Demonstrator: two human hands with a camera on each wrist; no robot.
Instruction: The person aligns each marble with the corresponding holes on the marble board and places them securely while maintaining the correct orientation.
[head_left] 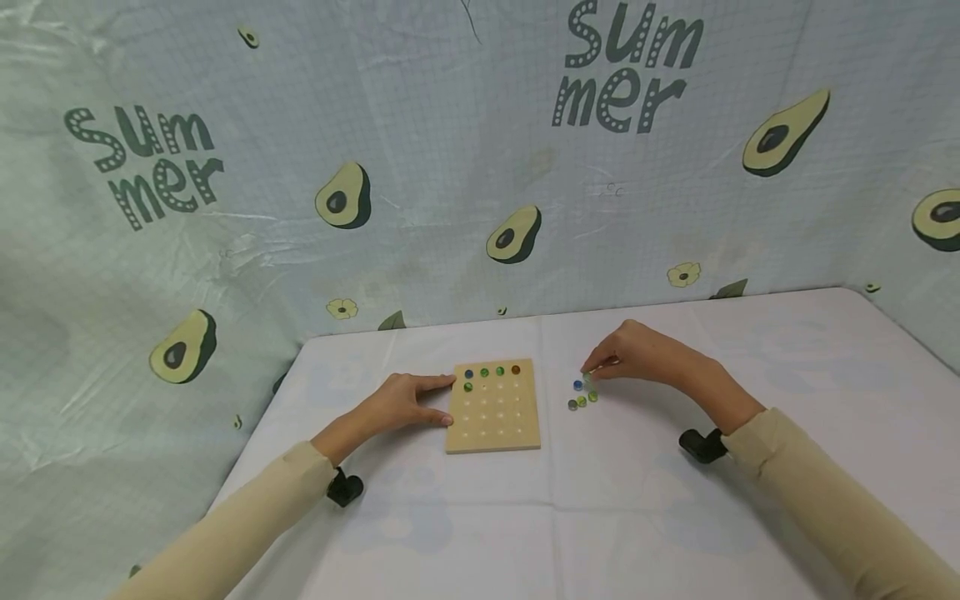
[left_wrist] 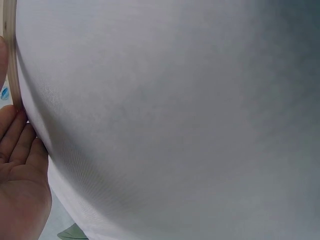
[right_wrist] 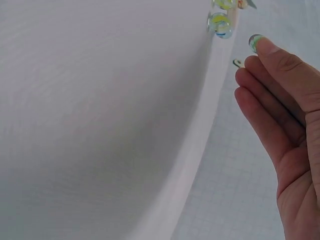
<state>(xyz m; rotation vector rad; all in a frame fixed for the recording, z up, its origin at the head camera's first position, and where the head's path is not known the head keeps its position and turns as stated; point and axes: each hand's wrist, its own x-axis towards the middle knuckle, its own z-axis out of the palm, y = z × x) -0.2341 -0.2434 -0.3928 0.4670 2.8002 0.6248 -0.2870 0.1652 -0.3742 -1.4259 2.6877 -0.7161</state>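
A square wooden board (head_left: 493, 432) with rows of small hollows lies on the table. Along its far row sit a blue marble (head_left: 468, 374), two green marbles and an amber marble (head_left: 515, 369); another green marble (head_left: 468, 387) starts the second row. My left hand (head_left: 401, 402) touches the board's left edge, thumb and fingers spread and fairly straight. To the right of the board, my right hand (head_left: 637, 354) pinches a clear green marble (right_wrist: 255, 43) between thumb and fingertips. Beneath those fingertips lie several loose marbles (head_left: 581, 401), green, greyish and blue.
A white cloth (head_left: 495, 533) covers the table. Behind it hangs a pale sheet (head_left: 435, 108) printed with avocados and lettering. A black wrist camera (head_left: 345, 487) shows under the left sleeve, and another camera (head_left: 702, 447) under the right one.
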